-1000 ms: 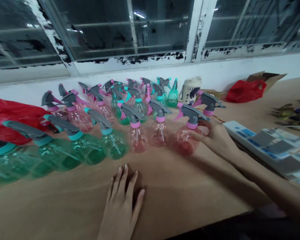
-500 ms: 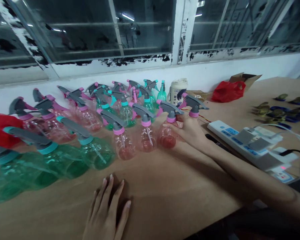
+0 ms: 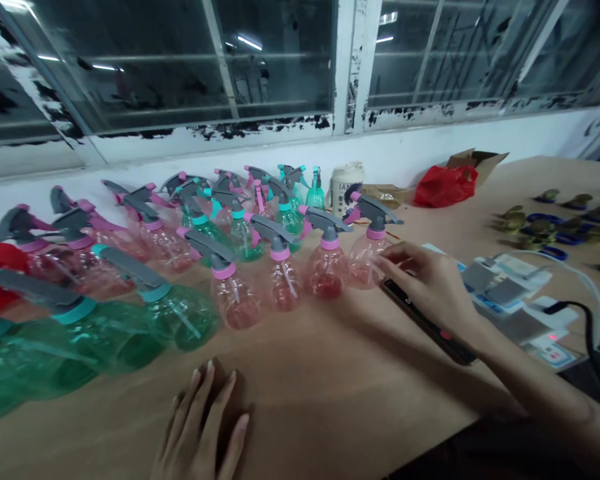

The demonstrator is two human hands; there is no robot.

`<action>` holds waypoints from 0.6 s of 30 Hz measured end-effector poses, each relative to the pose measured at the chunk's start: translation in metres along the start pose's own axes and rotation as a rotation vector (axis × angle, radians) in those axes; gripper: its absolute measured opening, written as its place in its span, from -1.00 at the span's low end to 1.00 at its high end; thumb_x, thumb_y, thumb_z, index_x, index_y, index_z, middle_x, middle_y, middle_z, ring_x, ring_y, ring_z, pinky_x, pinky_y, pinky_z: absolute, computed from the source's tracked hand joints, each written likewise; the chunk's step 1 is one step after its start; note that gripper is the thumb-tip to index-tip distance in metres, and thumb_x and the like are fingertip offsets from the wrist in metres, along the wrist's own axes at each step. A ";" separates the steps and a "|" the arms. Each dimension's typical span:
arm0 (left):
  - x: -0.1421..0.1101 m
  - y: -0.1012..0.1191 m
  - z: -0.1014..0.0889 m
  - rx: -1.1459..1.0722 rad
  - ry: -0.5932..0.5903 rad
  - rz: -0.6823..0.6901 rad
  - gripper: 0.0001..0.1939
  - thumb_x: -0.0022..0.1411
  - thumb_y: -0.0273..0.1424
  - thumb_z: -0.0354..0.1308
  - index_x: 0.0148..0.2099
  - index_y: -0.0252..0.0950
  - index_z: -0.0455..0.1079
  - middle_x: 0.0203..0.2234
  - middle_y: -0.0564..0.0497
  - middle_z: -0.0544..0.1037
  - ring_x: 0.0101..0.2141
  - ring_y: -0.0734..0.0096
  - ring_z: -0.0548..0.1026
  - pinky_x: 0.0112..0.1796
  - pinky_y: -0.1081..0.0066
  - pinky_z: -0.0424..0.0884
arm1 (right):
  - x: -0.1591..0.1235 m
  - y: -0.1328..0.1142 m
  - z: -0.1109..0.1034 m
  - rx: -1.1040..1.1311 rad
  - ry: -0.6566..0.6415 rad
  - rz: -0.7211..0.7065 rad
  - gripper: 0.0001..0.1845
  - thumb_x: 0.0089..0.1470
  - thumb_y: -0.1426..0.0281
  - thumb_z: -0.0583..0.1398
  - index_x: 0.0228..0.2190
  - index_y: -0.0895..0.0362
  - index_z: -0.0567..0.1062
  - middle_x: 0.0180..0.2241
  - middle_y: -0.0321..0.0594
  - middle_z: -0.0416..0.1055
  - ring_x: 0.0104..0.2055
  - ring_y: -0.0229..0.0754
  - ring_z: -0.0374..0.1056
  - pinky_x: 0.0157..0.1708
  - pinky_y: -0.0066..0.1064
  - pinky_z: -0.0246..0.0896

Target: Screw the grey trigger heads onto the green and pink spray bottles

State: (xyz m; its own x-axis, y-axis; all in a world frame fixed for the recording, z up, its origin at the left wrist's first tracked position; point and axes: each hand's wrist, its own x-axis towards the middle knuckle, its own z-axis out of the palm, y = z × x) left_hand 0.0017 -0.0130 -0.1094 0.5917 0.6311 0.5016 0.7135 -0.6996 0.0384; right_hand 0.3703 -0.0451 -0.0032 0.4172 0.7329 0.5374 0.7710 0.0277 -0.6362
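Observation:
My right hand (image 3: 427, 280) is beside the rightmost pink spray bottle (image 3: 364, 263), fingertips close against its right side. Its fingers are loosely bent and apart; whether they touch the bottle I cannot tell. To the left stand more pink bottles with grey trigger heads: a round one (image 3: 329, 273), a slimmer one (image 3: 284, 287) and another (image 3: 237, 303). My left hand (image 3: 200, 427) lies on the table (image 3: 310, 380), fingers spread, holding nothing. Nearest to it is a green spray bottle (image 3: 187, 320). Under my right hand lies a slim black device (image 3: 425, 323) with a red button.
Several more green and pink bottles line the wall. A white power strip (image 3: 510, 303) with plugs and cables is at the right. Farther back are a white cup (image 3: 347, 187), a red plastic bag (image 3: 445, 185), a cardboard box (image 3: 480, 163) and several gold-and-blue parts (image 3: 545, 230).
My right hand has left the round pink bottle and moved right to the rightmost one. The black device shows more fully. The view has shifted slightly; my left hand stays on the table.

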 end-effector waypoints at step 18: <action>0.003 0.008 -0.009 0.040 -0.038 -0.045 -0.50 0.38 -0.35 -0.17 0.32 -0.23 -0.02 0.27 -0.20 0.14 0.23 -0.01 0.14 0.08 -0.12 0.23 | 0.046 0.024 0.004 0.058 0.122 0.093 -0.61 -0.03 0.07 0.25 -0.34 0.13 0.58 -0.36 -0.09 0.57 -0.26 0.15 0.47 -0.29 -0.13 0.27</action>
State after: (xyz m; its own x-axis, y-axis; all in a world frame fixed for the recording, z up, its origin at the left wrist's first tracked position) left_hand 0.0060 -0.0197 -0.0993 0.5722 0.6745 0.4666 0.7538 -0.6567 0.0249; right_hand 0.4064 -0.0086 0.0037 0.5435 0.6463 0.5356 0.6988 0.0050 -0.7153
